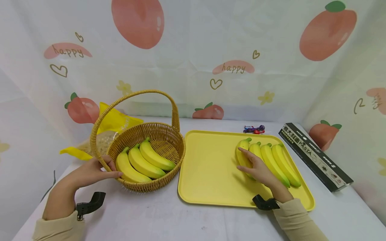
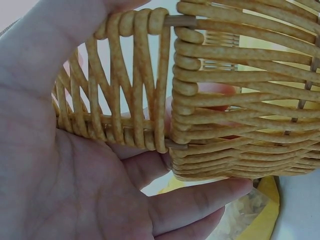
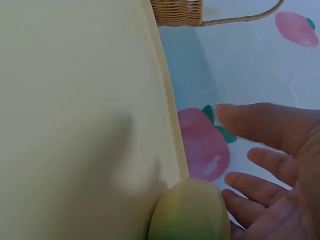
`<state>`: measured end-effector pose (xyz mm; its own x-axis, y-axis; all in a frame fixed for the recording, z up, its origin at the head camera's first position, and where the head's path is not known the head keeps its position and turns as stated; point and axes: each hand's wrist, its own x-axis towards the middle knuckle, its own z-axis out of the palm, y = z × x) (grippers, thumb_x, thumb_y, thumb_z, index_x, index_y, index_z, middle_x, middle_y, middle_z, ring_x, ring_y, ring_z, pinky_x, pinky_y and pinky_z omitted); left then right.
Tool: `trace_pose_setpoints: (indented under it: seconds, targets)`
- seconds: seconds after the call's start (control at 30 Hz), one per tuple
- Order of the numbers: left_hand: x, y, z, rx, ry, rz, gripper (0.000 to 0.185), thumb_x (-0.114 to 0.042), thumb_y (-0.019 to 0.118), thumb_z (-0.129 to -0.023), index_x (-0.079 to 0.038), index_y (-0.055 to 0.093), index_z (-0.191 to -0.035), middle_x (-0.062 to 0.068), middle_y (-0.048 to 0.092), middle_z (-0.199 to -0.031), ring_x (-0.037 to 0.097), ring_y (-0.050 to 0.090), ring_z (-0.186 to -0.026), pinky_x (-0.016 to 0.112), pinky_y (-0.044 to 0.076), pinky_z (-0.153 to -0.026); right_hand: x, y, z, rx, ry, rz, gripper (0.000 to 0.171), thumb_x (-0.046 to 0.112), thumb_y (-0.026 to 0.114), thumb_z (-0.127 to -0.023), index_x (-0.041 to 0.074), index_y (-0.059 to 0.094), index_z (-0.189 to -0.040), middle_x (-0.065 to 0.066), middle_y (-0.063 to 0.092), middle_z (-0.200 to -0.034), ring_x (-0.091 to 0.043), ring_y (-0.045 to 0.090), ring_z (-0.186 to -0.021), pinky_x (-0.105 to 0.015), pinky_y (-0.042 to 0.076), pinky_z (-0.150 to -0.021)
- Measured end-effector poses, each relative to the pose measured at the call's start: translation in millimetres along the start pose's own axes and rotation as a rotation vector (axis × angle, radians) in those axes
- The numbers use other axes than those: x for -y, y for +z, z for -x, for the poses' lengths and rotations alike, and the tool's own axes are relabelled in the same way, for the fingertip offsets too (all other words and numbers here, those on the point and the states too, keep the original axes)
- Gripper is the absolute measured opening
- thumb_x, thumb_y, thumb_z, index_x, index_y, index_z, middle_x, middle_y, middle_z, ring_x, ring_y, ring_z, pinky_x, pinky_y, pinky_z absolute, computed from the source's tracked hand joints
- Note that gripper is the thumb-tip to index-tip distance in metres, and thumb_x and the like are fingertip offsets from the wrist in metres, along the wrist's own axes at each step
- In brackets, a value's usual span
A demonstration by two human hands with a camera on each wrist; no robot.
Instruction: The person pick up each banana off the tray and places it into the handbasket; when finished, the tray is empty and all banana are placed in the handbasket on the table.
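Four bananas lie side by side on the right half of the yellow tray [image 1: 211, 167]. The leftmost banana [image 1: 242, 154] is the one in hand: the right hand [image 1: 256, 169] rests on it from above, fingers straight and slightly spread, not wrapped round it. The long axis runs from the stem at the tray's far edge toward the person, tilted a little to the right, roughly in line with the forearm. The fingertips point along it toward the stem end. The other three bananas [image 1: 275, 162] sit just to the right, touching or nearly touching each other. The right wrist view shows the stem end of the banana [image 3: 190, 212] close under the palm with loose, open fingers [image 3: 265, 180] beside it.

The right hand is clearly the nearer one; the left is well apart, across the tray. The left hand [image 1: 90, 172] holds the wicker basket [image 1: 169, 134] at its near-left rim, where the handle meets the wall, fingers curled round the weave [image 2: 145, 100]; the thumb lies across the outside. Three bananas [image 1: 141, 162] lie in the basket, stems away from the person.

Around them: a yellow bag [image 1: 116, 122] behind the basket, a pasta box [image 1: 313, 155] right of the tray, small wrapped sweets [image 1: 253, 129] behind the tray, a white table [image 1: 181, 221].
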<state>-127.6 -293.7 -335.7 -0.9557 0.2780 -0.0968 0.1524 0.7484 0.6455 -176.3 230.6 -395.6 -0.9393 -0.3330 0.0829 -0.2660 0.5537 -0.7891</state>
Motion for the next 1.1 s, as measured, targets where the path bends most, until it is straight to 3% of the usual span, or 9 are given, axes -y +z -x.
trace_pose_setpoints:
  seconds: [0.07, 0.13, 0.23, 0.3, 0.53, 0.77, 0.97, 1.1]
  targets:
    - [0.4, 0.1, -0.3, 0.001, -0.001, 0.001, 0.024, -0.031, 0.071, -0.082, -0.010, 0.060, -0.081, 0.000, 0.059, -0.080, 0.006, 0.050, -0.082, 0.025, 0.042, -0.070, -1.1, 0.8, 1.4, 0.004, -0.027, 0.034, 0.069, 0.010, 0.066, -0.085, 0.003, 0.030, -0.144, -0.023, 0.026, -0.150, -0.042, 0.019, -0.139, -0.049, 0.020, -0.111]
    - [0.8, 0.2, -0.2, 0.000, 0.003, 0.001, 0.024, -0.031, 0.071, -0.082, -0.010, 0.060, -0.081, -0.001, 0.059, -0.079, 0.006, 0.050, -0.082, 0.025, 0.041, -0.070, -2.5, 1.8, 2.3, 0.008, -0.055, 0.064, 0.070, 0.004, 0.065, -0.084, 0.004, 0.029, -0.145, -0.022, 0.026, -0.150, -0.042, 0.019, -0.139, -0.031, 0.021, -0.113]
    - [1.2, 0.3, 0.3, -0.006, 0.008, 0.005, 0.023, -0.030, 0.071, -0.082, -0.010, 0.060, -0.080, -0.001, 0.059, -0.079, 0.005, 0.050, -0.081, 0.024, 0.041, -0.070, -4.1, 3.4, 2.4, 0.007, -0.102, 0.079, 0.072, -0.005, 0.063, -0.082, 0.002, 0.028, -0.145, -0.022, 0.025, -0.151, -0.042, 0.019, -0.138, -0.005, 0.016, -0.103]
    - [1.1, 0.3, 0.3, -0.008, 0.011, 0.004, 0.023, -0.030, 0.071, -0.081, -0.010, 0.060, -0.080, -0.001, 0.059, -0.079, 0.005, 0.050, -0.081, 0.024, 0.041, -0.070, -4.9, 4.0, 2.0, 0.013, -0.125, 0.071, 0.073, -0.010, 0.060, -0.081, 0.001, 0.027, -0.145, -0.023, 0.023, -0.151, -0.042, 0.018, -0.138, 0.003, 0.011, -0.097]
    - [0.0, 0.3, 0.3, -0.006, 0.007, -0.002, 0.024, -0.030, 0.071, -0.082, -0.009, 0.059, -0.081, 0.000, 0.058, -0.079, 0.005, 0.049, -0.082, 0.024, 0.041, -0.069, -7.7, 3.9, 1.8, 0.043, -0.150, 0.047, 0.075, -0.015, 0.056, -0.078, -0.001, 0.024, -0.145, -0.027, 0.011, -0.152, -0.046, 0.009, -0.139, 0.003, 0.007, -0.097]
    - [-1.5, 0.0, 1.2, -0.007, 0.010, 0.010, 0.023, -0.029, 0.071, -0.082, -0.009, 0.060, -0.081, 0.000, 0.059, -0.080, 0.005, 0.050, -0.081, 0.024, 0.042, -0.069, -8.8, 5.3, 2.5, 0.103, -0.155, -0.035, 0.079, -0.009, 0.060, -0.080, -0.009, 0.014, -0.145, -0.032, 0.000, -0.151, -0.051, -0.001, -0.136, 0.003, 0.011, -0.095]
    - [-1.6, -0.2, 1.1, -0.002, 0.007, 0.011, 0.024, -0.030, 0.071, -0.082, -0.009, 0.059, -0.081, 0.000, 0.059, -0.080, 0.006, 0.049, -0.081, 0.024, 0.042, -0.069, -7.0, 5.1, 3.7, 0.112, -0.156, -0.028, 0.076, -0.012, 0.058, -0.080, -0.011, 0.016, -0.143, -0.032, 0.002, -0.151, -0.050, 0.000, -0.137, 0.004, 0.010, -0.096]
    - [-1.1, -0.2, 0.7, -0.006, 0.012, 0.006, 0.024, -0.030, 0.071, -0.082, -0.009, 0.059, -0.081, 0.000, 0.058, -0.079, 0.006, 0.049, -0.082, 0.024, 0.042, -0.069, -6.2, 4.8, 3.9, 0.111, -0.133, 0.040, 0.077, -0.009, 0.060, -0.078, -0.012, 0.018, -0.143, -0.032, 0.007, -0.150, -0.051, 0.005, -0.137, 0.004, 0.007, -0.094]
